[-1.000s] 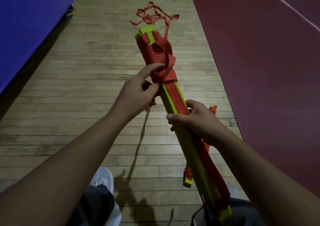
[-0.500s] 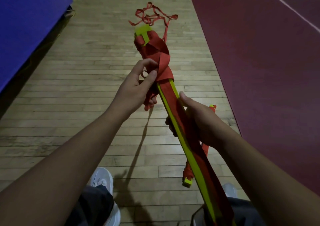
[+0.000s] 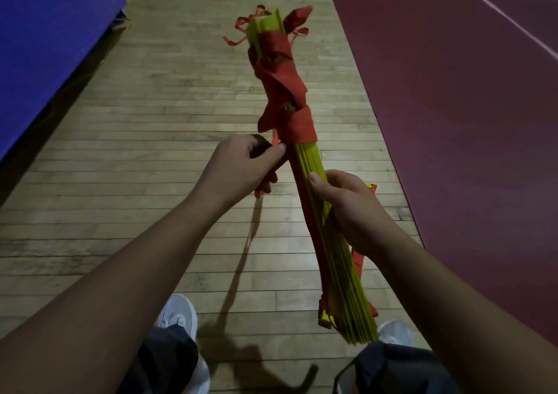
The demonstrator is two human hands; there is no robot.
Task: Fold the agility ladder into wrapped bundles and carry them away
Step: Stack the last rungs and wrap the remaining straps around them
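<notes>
Holds the agility ladder bundle point(image 3: 311, 164) in the air over the wooden floor point(image 3: 145, 128), long axis pointing away and slightly left. Right hand point(image 3: 347, 209) grip curled round the rungs mid-length; left hand point(image 3: 241, 167) grip pinching the red strap point(image 3: 283, 76) beside the wraps.

Person viewed from above: left hand point(image 3: 238, 167) and right hand point(image 3: 347, 206) bare, as are the forearms point(image 3: 126, 282); dark grey trousers point(image 3: 169, 360); white sneakers point(image 3: 178, 315) with rounded toes.

rungs point(image 3: 341, 273): smooth matt plastic | strap point(image 3: 283, 76): woven cloth, matt, creased | floor point(image 3: 151, 140): wood planks, worn, faint sheen | court surface point(image 3: 468, 106): smooth, matt | mat point(image 3: 45, 46): smooth, matt
</notes>
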